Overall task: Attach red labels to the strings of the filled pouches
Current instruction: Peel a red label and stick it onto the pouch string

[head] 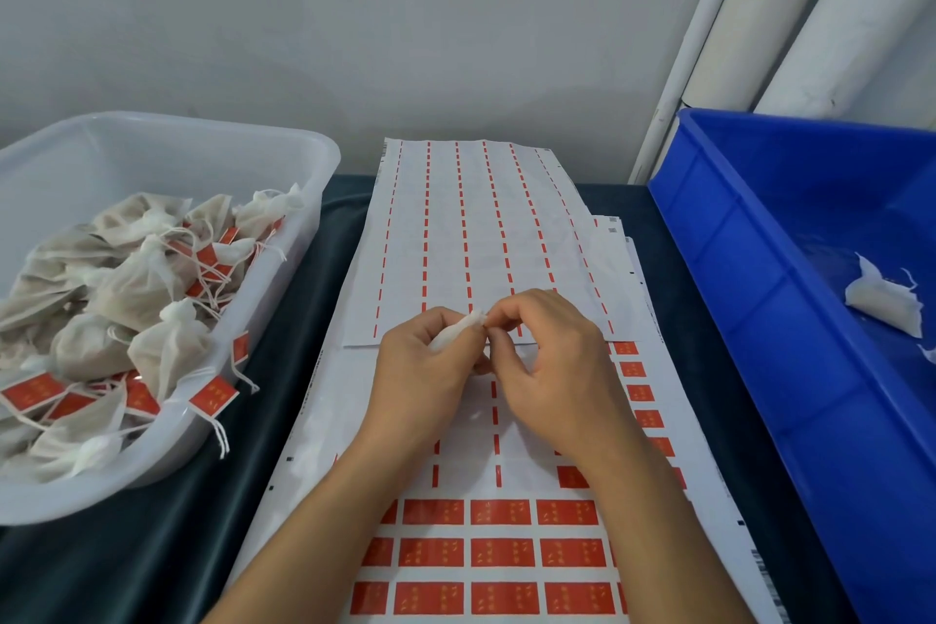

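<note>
Two hands meet just above the label sheets, working on one small white piece between them. The left hand (430,360) is curled, thumb and forefinger pinching a white pouch (458,330) by its gathered top; the right hand (544,360) is also nearly closed, its fingertips pressed together right against the left hand's fingertips, apparently nipping the pouch's string, though the string itself is too fine to make out. No red label is visible in either hand, so the step in hand looks like sorting out the string before a label goes on.

The next move likely calls for the right hand to let go, reach down toward the wrist side and peel a red label (500,512) from the label sheet (324,416) lying under both forearms, then fold it over the string while the left hand keeps the pouch steady.

Beyond the fingertips lies a used sheet (445,218) with only thin red strips left. Out to the left hand's side, a clear tub (304,152) holds filled pouches (137,289) already carrying red labels. Out to the right hand's side, a blue bin (749,238) holds a scrap of white material (884,302). Everything rests on a dark-covered table (283,319).
</note>
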Demonstrator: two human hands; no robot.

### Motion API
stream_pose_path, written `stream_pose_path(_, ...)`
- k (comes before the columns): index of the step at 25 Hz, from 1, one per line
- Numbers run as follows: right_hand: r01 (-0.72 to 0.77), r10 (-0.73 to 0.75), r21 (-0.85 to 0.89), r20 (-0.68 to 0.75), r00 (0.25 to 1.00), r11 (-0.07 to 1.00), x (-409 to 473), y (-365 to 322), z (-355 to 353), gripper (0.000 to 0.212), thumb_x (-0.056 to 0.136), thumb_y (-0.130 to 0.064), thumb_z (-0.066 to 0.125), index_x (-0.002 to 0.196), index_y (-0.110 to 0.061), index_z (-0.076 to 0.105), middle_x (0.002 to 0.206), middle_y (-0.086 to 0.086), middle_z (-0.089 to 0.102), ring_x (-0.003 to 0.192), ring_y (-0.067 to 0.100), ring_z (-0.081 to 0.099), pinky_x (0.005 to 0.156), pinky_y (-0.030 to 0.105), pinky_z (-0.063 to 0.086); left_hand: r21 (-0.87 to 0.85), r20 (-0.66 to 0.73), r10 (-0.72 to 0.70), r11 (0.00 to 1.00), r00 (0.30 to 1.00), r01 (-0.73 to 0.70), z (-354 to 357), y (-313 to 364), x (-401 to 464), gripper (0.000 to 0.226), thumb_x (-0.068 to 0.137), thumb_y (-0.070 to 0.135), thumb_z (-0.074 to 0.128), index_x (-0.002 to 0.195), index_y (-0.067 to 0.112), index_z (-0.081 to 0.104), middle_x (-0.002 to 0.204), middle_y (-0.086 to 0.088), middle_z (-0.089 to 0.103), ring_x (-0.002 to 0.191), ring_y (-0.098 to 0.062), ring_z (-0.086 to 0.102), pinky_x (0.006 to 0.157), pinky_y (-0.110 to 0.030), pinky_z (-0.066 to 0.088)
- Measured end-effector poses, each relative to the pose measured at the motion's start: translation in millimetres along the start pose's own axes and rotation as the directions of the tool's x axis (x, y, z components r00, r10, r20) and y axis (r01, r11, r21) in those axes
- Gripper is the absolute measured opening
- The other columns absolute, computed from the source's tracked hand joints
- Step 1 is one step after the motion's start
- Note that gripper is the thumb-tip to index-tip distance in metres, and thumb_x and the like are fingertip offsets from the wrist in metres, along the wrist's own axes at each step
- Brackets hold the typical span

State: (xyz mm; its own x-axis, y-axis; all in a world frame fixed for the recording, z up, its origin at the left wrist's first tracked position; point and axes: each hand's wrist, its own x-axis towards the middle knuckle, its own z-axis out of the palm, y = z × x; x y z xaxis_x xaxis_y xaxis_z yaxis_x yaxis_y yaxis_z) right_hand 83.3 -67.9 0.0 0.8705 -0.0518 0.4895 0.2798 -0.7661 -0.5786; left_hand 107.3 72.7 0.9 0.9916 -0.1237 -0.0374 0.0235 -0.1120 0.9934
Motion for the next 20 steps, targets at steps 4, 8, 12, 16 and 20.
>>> stream_pose_path(4, -0.042, 0.04, 0.035, 0.057, 0.998, 0.998, 0.2, -2.5, -0.6, 0.017, 0.099, -0.025, 0.065, 0.104, -0.035, 0.053, 0.104, -0.019, 0.057, 0.096, -0.005, 0.057, 0.08, -0.001, 0.043, 0.019, 0.002, 0.031, 0.999, 1.0, -0.031, -0.4, 1.1, -0.7, 0.022, 0.1, 0.034, 0.066, 0.084, 0.022, 0.076, 0.078, 0.006, 0.076, 0.075, -0.007, 0.074, 0.059, -0.012, 0.054)
stream_pose_path(8, -0.072, 0.067, 0.065, 0.074, 0.995, 0.995, 0.4, -4.3, -0.8, 0.015, 0.105, -0.031, 0.055, 0.101, -0.041, 0.043, 0.101, -0.019, 0.059, 0.097, 0.002, 0.062, 0.074, 0.005, 0.05, 0.034, 0.026, 0.052, 0.998, 0.998, -0.053, -0.6, 0.6, -2.4, 0.023, 0.1, 0.032, 0.064, 0.084, 0.019, 0.074, 0.08, 0.002, 0.075, 0.078, -0.013, 0.075, 0.065, -0.018, 0.06)
stream_pose_path(12, -0.08, 0.073, 0.103, 0.07, 0.995, 0.991, 0.6, -6.6, 2.0, 0.017, 0.107, -0.031, 0.05, 0.1, -0.043, 0.04, 0.092, -0.022, 0.058, 0.095, -0.001, 0.062, 0.073, 0.006, 0.051, 0.013, 0.034, 0.048, 0.999, 0.998, -0.048, -2.1, 1.5, -1.9, 0.025, 0.101, 0.032, 0.063, 0.082, 0.018, 0.072, 0.08, 0.0, 0.076, 0.079, -0.014, 0.075, 0.066, -0.021, 0.059)
stream_pose_path(16, -0.107, 0.101, 0.214, 0.041, 0.994, 0.971, 0.7, -7.5, 0.7, 0.015, 0.107, -0.029, 0.047, 0.102, -0.041, 0.04, 0.084, -0.018, 0.061, 0.084, 0.005, 0.067, 0.067, 0.017, 0.058, -0.091, 0.04, 0.041, 0.995, 0.998, -0.038, -4.7, 1.7, -2.3, 0.016, 0.099, 0.03, 0.065, 0.093, 0.016, 0.066, 0.082, -0.007, 0.076, 0.077, -0.019, 0.075, 0.071, -0.027, 0.06)
stream_pose_path(20, -0.119, 0.128, 0.283, -0.012, 0.992, 0.952, 1.0, -8.7, 0.0, 0.009, 0.108, -0.027, 0.046, 0.106, -0.035, 0.044, 0.079, -0.015, 0.062, 0.07, 0.005, 0.067, 0.055, 0.016, 0.053, -0.187, 0.133, 0.087, 0.98, 0.987, -0.061, -6.2, 4.9, -2.9, 0.02, 0.093, 0.033, 0.061, 0.108, 0.025, 0.071, 0.084, -0.02, 0.07, 0.072, -0.026, 0.067, 0.074, -0.035, 0.062)
